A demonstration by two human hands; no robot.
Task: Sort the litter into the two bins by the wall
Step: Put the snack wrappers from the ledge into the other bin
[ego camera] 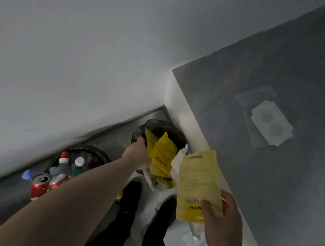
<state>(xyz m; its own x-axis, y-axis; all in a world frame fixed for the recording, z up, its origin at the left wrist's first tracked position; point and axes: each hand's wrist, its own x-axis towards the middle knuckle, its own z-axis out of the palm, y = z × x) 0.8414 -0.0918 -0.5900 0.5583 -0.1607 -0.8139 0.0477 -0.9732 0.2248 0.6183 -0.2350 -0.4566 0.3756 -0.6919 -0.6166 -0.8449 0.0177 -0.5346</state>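
Wrappers go in the far black-lined round bin (163,130) beside the grey bench (287,77); bottles and cans fill the near-left bin (82,159). The left hand (139,152) reaches to that far bin's rim, its fingers hidden, so I cannot tell what they grip. The right hand (221,217) pinches a flat yellow paper packet (196,185) by its lower end, fingers curled round it. Best carry the packet fully over the opening before letting go, since yellow wrappers (162,156) already crowd the rim.
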